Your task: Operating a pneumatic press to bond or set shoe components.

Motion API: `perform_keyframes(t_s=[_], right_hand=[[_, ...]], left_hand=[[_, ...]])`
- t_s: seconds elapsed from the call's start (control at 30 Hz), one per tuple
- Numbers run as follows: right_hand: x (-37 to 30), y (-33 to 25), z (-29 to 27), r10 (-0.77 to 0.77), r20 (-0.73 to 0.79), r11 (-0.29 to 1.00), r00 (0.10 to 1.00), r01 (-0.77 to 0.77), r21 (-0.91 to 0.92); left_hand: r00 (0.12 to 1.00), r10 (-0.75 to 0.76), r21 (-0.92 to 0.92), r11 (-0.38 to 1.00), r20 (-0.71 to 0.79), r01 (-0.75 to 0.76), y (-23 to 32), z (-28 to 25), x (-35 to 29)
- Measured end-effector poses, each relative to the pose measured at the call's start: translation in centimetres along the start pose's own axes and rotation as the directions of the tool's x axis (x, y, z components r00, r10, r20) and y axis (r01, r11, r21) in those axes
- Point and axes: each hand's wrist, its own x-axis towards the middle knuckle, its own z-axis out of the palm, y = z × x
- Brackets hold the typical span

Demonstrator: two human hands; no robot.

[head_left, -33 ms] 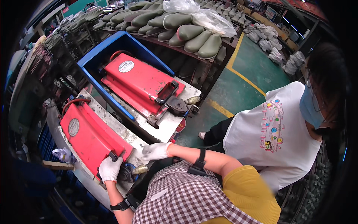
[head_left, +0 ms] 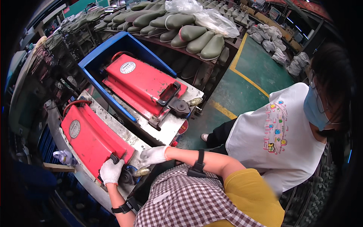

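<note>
My left hand [head_left: 111, 171], in a white knit glove, is closed around the black handle [head_left: 114, 157] at the near end of a red machine cover [head_left: 92, 138]. My right hand [head_left: 154, 156], gloved the same way, hovers by the corner of the white machine plate [head_left: 128, 140]; its fingers point left, loosely stretched, and nothing shows in them. Just below it is a tape-wrapped knob [head_left: 142, 171], beside a black round fitting [head_left: 127, 176]. A second red cover [head_left: 141, 85] lies lowered in the neighbouring machine, with no hand on it.
A blue metal guard [head_left: 107, 99] surrounds the second machine. Behind it, olive-green boot-shaped forms [head_left: 193, 34] are heaped on a rack under clear plastic. A person in a white T-shirt [head_left: 276, 128] stands close on my right. Yellow lines [head_left: 249, 84] mark the green floor.
My right hand has shifted slightly left and down, nearer the tape-wrapped knob. My left hand stays on the black handle, and the red covers have not moved.
</note>
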Motion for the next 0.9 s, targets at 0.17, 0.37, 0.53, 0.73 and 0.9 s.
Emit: perform_keyframes(t_s=[0.17, 0.37, 0.53, 0.73, 0.9], right_hand=[[4.1, -3.6, 4.6, 0.165, 0.335, 0.986, 0.928, -0.163, -0.035], [8.3, 0.4, 8.5, 0.038, 0.179, 0.995, 0.983, -0.019, -0.102], [7.8, 0.1, 8.4, 0.029, 0.146, 0.995, 0.989, -0.016, -0.094], [7.9, 0.4, 8.6, 0.04, 0.122, 0.998, 0.992, -0.034, -0.052], [6.3, -1.4, 7.4, 0.141, 0.191, 0.974, 0.971, -0.17, 0.147]], left_hand=[[0.998, 0.023, -0.04, 0.999, -0.051, -0.025, -0.5, 0.5, -0.1], [0.997, 0.012, -0.052, 0.999, -0.071, -0.016, -0.4, 0.7, -0.1], [1.0, -0.02, 0.004, 1.0, -0.012, 0.02, -0.2, 0.3, 0.0], [1.0, -0.01, 0.005, 1.0, -0.005, 0.01, 0.3, -0.4, -0.5], [1.0, -0.002, -0.013, 1.0, -0.01, 0.002, 0.2, -0.3, -0.5]])
